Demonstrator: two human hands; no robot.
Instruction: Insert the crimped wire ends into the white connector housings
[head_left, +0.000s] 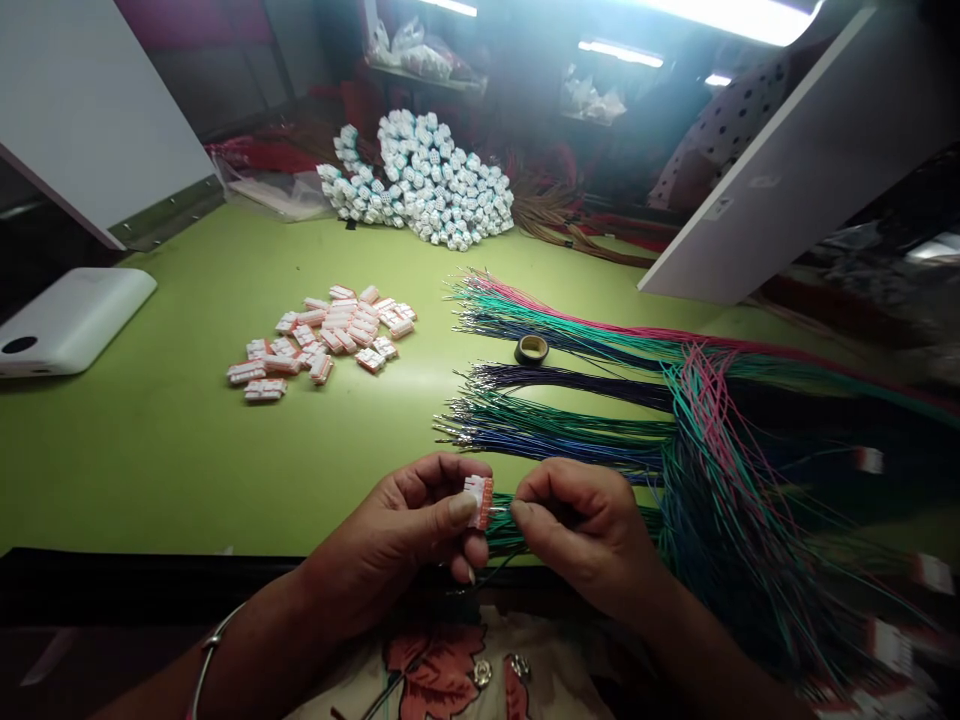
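My left hand (420,525) pinches a small white and orange connector housing (478,500) near the front edge of the green table (150,450). My right hand (577,525) is closed on a thin green wire (501,515) whose end meets the connector's side. Both hands are held close together, just above my lap. More green wires trail from behind my right hand toward the right.
A loose pile of orange-white connectors (322,340) lies mid-table. Bundles of green, blue, purple and pink wires (600,400) fan out from the right. A small tape roll (531,349) sits among them. White connector bunches (420,180) are heaped at the back, a white device (67,320) at left.
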